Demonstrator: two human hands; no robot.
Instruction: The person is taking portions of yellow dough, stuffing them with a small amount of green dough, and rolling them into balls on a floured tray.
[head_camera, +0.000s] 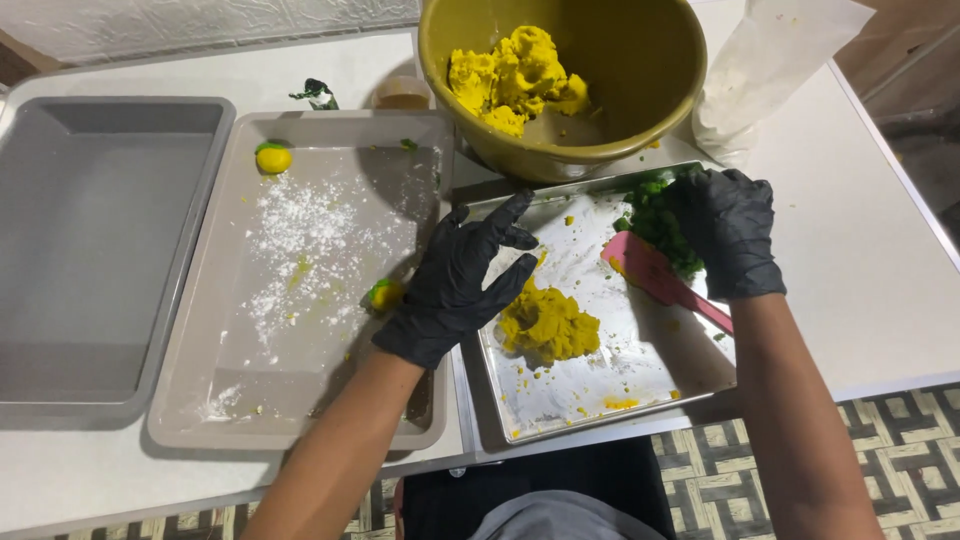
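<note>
head | L hand grip spread, holds nothing, hovers w/ yellow dough lump just beside fingertips on steel tray | R hand grip pinching green dough, pink scraper just under it | risk: scraper handle overhangs tray rim, R wrist nudge could flip it off counter; sticky gloves may smear green into yellow

And up at the table's far right corner, one package: a tall white translucent plastic bag, standing just right of the olive mixing bowl, bulging at its base. No labels, signs or screens in sight.
</note>
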